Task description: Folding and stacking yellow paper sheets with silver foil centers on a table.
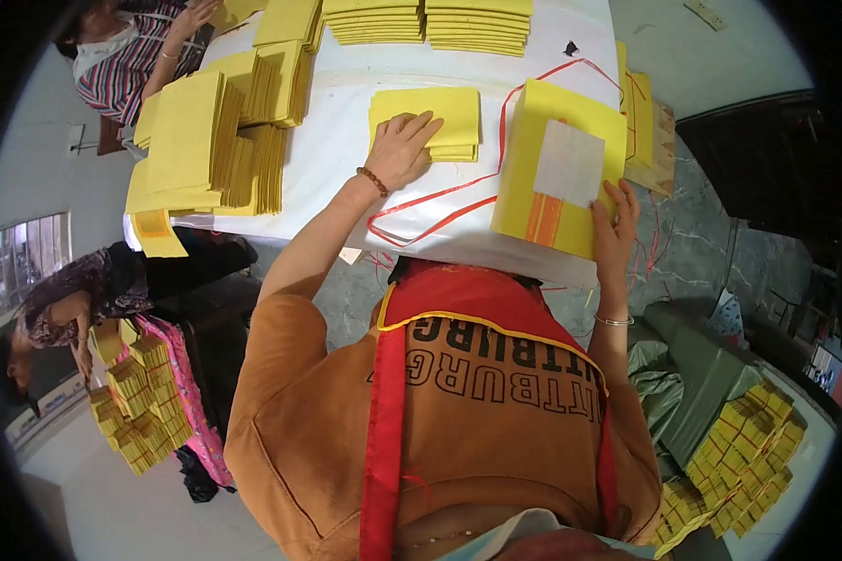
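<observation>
My left hand (402, 151) lies palm down on a small pile of yellow paper sheets (454, 112), its fingers stretched over the top. A brown bead bracelet circles that wrist. To the right stands a taller yellow paper stack (524, 140) with a white label (571, 161) and an orange strip (544, 219) on its top. My right hand (616, 224) rests against the near right corner of this stack, fingers apart along its side. Red plastic string (430, 196) loops over the table between the two stacks and runs behind the taller one.
Several yellow paper piles (187, 131) crowd the white table's (346, 70) left side; more stacks (477, 26) line its far side. Another person (126, 56) sits at the far left, and a second person (65, 309) bends beside tied bundles (150, 393). Further bundles (739, 458) lie lower right.
</observation>
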The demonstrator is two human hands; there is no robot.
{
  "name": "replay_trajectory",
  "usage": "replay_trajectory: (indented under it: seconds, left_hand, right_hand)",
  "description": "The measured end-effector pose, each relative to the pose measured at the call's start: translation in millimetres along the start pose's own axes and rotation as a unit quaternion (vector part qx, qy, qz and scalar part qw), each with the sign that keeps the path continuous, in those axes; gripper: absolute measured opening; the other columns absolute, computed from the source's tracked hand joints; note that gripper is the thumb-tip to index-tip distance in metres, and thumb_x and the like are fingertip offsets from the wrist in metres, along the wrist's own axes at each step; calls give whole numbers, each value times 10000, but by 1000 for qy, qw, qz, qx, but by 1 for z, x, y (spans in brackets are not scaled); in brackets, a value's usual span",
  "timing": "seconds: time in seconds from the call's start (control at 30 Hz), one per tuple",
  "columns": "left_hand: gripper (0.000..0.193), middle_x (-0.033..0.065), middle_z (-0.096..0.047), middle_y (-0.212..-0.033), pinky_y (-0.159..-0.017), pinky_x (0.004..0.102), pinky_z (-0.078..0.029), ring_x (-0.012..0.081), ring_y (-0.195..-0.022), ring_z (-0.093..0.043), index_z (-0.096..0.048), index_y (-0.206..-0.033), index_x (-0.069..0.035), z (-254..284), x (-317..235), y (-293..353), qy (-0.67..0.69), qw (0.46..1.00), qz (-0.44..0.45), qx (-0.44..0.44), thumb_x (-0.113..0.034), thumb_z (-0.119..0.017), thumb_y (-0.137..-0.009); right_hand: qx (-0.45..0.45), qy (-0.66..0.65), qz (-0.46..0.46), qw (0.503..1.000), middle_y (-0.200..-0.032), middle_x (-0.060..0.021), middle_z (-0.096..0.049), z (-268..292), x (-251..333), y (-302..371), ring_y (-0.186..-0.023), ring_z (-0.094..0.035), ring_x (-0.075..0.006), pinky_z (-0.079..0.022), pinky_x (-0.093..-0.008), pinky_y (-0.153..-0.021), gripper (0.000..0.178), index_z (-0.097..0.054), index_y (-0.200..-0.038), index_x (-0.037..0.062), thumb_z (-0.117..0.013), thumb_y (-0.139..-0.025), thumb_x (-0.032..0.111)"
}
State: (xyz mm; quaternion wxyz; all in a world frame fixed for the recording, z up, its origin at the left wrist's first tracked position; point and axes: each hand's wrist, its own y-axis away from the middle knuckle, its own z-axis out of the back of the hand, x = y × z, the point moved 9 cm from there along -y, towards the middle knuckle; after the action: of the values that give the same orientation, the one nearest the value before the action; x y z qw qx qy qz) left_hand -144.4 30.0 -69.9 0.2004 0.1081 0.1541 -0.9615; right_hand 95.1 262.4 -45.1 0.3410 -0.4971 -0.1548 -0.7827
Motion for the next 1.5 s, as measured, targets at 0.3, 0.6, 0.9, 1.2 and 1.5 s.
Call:
replay_trajectory:
  seconds: [0.3, 0.6, 0.9, 1.2, 1.5]
  left_hand:
    - [594, 108, -394, -1361, -961, 431, -319, 288, -1173, -401, -412, -1318, -114, -15, 5, -5, -147, 983, -108, 26, -341, -617, -809]
    - [597, 103, -398, -1358, -966, 439, -319, 292, -1187, -395, -410, -1320, -118, -14, 11, -21, -114, 985, -119, 44, -340, -621, -807]
    - [418, 119, -477, -1259, -948, 442, -323, 291, -1129, -436, -526, -1214, -91, 39, -34, -36, -60, 994, -57, -72, -361, -512, -895]
    - [694, 112, -289, -1445, -1089, 331, -231, 214, -1326, -287, -189, -1431, -43, -77, -115, -16, 680, 661, 315, 38, -547, -200, -955]
    - [650, 98, -282, -1441, -1062, 339, -287, 209, -1312, -303, -161, -1444, -104, -103, -120, -19, 734, 606, 303, 40, -533, -216, -959]
  right_hand:
    - [-28, 6, 3, 1000, -1334, -95, -379, -1, 5, 2, -1224, -381, -227, -336, -314, -989, 305, -572, -1167, 27, -561, -868, 85]
    - [-35, -12, 23, 999, -1320, -93, -395, 2, 10, 1, -1216, -397, -217, -363, -306, -963, 285, -582, -1144, 18, -569, -864, 72]
    - [2, -211, -36, 977, -1357, -72, -352, 6, -20, 1, -1228, -386, -206, -358, -317, -984, 466, -387, -1350, 68, -523, -910, 142]
    - [44, -381, -153, 911, -1445, -52, -269, -31, -72, -7, -1293, -306, -175, -290, -294, -1040, 565, -204, -1435, 66, -311, -988, 395]
    - [124, -458, -232, 849, -1435, -34, -323, -35, -56, -9, -1284, -334, -160, -282, -282, -1046, 511, -241, -1430, 78, -267, -1002, 356]
